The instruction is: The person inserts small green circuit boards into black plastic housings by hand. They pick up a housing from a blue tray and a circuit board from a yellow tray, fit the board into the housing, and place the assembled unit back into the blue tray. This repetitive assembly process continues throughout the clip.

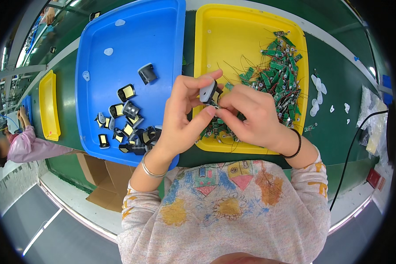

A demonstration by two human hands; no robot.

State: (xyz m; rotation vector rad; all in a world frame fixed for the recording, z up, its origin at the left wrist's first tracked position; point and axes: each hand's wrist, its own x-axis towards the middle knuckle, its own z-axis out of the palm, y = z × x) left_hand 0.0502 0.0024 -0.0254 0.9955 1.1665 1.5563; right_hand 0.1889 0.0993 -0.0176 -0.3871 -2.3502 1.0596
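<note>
Between thumb and fingers, my left hand (185, 108) grips a small black plastic housing with a grey end plate (208, 93). My right hand (251, 115) is closed in a pinch at the housing's lower right side; what lies between its fingertips is too small and covered to make out. Both hands are over the near left part of a yellow tray (213, 26). A heap of green circuit boards with thin wires (277, 75) fills that tray's right side. To the left, a blue tray (132, 37) holds several similar black housings (127, 92) with pale yellow pads.
White oval plastic pieces (319, 88) lie on the green table right of the yellow tray, near clear plastic bags (372, 114) and a black cable (350, 154). Cardboard boxes (103, 180) stand below the table. At far left, another person in pink (35, 145) sits near a narrow yellow tray (49, 105).
</note>
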